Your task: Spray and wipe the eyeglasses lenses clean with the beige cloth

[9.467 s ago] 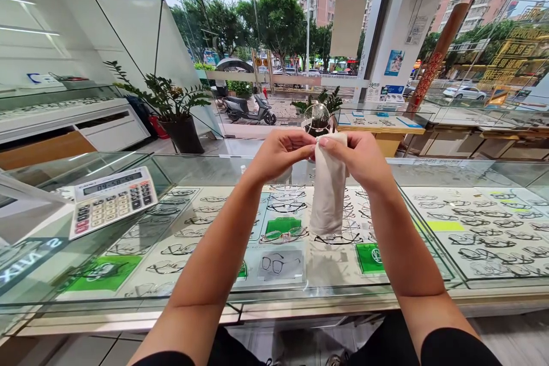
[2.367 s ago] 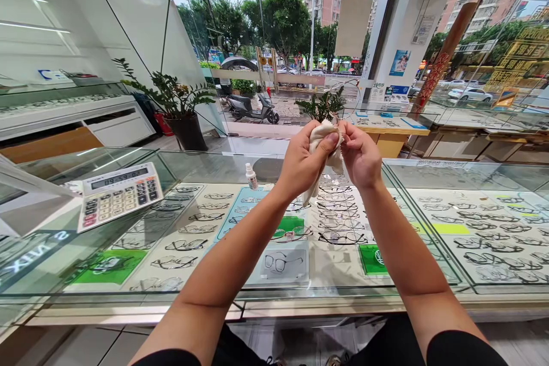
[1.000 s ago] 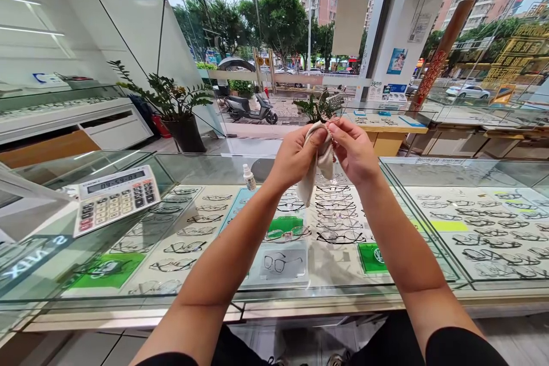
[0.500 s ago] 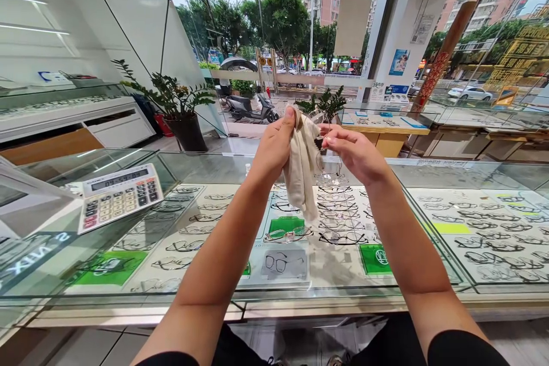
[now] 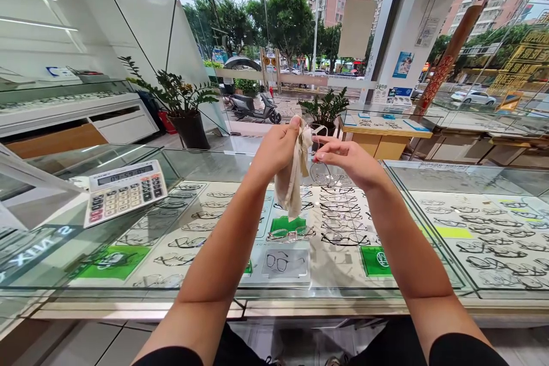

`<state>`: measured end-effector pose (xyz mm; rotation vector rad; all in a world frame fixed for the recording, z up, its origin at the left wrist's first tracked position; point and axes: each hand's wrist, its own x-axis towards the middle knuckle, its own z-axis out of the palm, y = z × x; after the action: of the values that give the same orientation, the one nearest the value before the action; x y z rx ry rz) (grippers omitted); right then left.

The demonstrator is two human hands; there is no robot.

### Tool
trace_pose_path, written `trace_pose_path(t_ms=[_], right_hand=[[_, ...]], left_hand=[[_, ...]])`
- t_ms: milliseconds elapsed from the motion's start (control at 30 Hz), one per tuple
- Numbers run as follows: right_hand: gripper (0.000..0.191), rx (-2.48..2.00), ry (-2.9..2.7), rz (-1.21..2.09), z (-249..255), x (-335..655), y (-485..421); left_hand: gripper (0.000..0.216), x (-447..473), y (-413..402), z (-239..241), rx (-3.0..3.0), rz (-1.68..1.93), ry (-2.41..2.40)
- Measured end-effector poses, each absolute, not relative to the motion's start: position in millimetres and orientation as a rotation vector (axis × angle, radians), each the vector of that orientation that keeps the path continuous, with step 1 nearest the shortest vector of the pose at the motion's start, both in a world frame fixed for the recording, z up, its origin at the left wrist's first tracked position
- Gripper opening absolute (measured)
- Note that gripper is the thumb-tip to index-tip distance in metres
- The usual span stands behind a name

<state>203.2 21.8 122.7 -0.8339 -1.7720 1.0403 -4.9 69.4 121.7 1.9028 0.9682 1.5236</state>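
Over the glass counter my left hand (image 5: 278, 151) is closed on a cream cleaning cloth (image 5: 287, 189), which hangs down from the fingers. Part of the cloth wraps round something that the folds hide. My right hand (image 5: 352, 164) pinches a pair of thin-framed eyeglasses (image 5: 321, 174) just right of the cloth. One round lens shows below the right fingers; the rest is partly behind the cloth and fingertips. Under both hands, rows of eyeglass frames (image 5: 343, 209) lie inside the showcase.
A white calculator (image 5: 126, 194) stands on the glass counter (image 5: 214, 161) at the left. Green cards (image 5: 115, 263) and a grey card with a glasses picture (image 5: 285, 263) lie in the showcase. Beyond it are potted plants (image 5: 191, 128) and a wooden display table (image 5: 381, 137).
The eyeglasses have turned, so a round lens now hangs lower beneath my right fingers. The cloth has shifted slightly left and bunched up. The view has swung a little left.
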Motion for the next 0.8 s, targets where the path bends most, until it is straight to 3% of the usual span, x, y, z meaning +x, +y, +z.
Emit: trace_pose_path(t_ms=[233,567,800], right_hand=[[0.014,-0.978,-1.659,0.784,116,208,33],[0.020,-0.769,-1.647,1.163,114,196,36],[0.027,-0.724,-1.460,1.327,115,200,39]], left_hand=[[0.070,-11,65,127,1.928,1.478,1.055],[0.070,-9,65,128,1.892,1.386,0.873],[0.054,-9,60,134,1.724,1.258,0.603]])
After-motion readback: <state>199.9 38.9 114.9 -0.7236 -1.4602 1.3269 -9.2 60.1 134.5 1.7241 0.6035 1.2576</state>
